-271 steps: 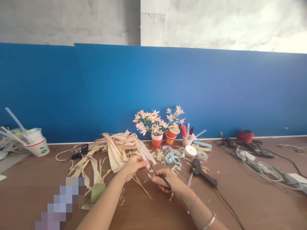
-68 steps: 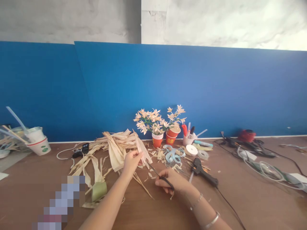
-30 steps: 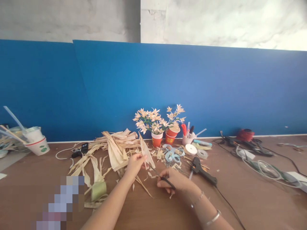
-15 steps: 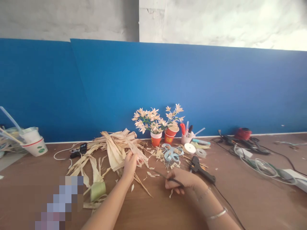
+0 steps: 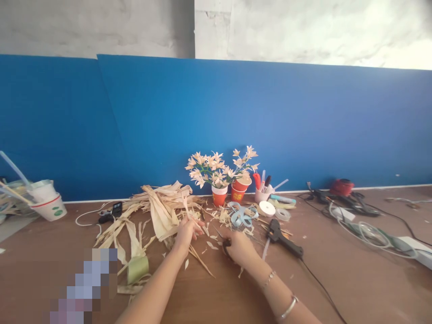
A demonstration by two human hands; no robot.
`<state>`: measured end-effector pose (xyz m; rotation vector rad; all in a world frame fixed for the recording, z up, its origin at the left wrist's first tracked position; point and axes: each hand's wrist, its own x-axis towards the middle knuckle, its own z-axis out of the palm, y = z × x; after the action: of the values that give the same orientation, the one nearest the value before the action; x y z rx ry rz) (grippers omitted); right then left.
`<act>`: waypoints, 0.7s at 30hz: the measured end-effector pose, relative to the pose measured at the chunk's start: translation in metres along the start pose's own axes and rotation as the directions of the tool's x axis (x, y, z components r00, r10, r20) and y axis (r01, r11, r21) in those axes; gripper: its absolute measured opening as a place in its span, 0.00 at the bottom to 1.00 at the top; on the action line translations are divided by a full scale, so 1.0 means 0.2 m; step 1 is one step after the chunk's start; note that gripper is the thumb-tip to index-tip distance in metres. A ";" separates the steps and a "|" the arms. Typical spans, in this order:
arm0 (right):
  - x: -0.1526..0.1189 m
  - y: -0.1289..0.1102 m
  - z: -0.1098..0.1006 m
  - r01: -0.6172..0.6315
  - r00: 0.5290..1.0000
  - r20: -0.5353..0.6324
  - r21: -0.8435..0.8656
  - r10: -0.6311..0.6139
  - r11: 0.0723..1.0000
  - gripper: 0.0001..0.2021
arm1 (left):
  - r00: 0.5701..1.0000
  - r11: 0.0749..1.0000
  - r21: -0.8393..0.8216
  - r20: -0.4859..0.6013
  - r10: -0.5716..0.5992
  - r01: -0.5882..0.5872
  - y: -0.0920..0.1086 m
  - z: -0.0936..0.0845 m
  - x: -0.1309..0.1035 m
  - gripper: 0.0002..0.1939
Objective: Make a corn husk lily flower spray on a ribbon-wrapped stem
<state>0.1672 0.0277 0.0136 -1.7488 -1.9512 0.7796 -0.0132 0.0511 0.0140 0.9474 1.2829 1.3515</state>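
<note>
My left hand (image 5: 187, 231) pinches a pale strip of corn husk (image 5: 186, 205), which stands up out of the fingers. Close on its right, my right hand (image 5: 242, 248) is closed round the dark handles of a pair of scissors (image 5: 226, 244), the blades pointing up and left toward the husk. Behind the left hand lies a heap of dried corn husks (image 5: 158, 211). Small cut husk pieces (image 5: 212, 245) are scattered between the hands. A black glue gun (image 5: 281, 237) rests to the right of my right hand, its cord running toward the front edge.
Husk flowers (image 5: 216, 168) stand in red paper cups (image 5: 219, 196) by the blue partition (image 5: 162, 126). Blue ribbon (image 5: 242, 216), a white spool (image 5: 267, 208) and a pen cup (image 5: 262, 195) are nearby. A green ribbon roll (image 5: 138, 270) lies front left; cables (image 5: 371, 236) spread right.
My right hand has moved left with the scissors, nearer the left hand. The left hand has turned, and the husk strip now points more upright and looks narrower.
</note>
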 end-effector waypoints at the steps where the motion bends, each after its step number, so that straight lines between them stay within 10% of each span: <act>1: 0.00 0.01 0.00 -0.017 0.999 0.030 0.033 0.016 0.999 0.07 | 1.000 1.000 0.014 0.011 -0.009 0.009 0.00 0.00 0.00 0.07; 14: 0.03 0.07 -0.04 -0.177 0.967 0.254 0.580 0.029 0.795 0.09 | 0.995 0.965 0.247 0.012 -0.099 0.093 -0.01 -0.02 0.05 0.09; 21: 0.05 0.10 -0.02 -0.125 0.988 0.135 0.439 0.073 0.890 0.04 | 0.992 0.982 0.187 -0.114 0.053 -0.031 0.03 -0.03 0.03 0.05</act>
<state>0.1841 0.0398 0.0026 -1.5534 -1.5877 1.2767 -0.0213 0.0571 0.0183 1.0385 1.5070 1.3553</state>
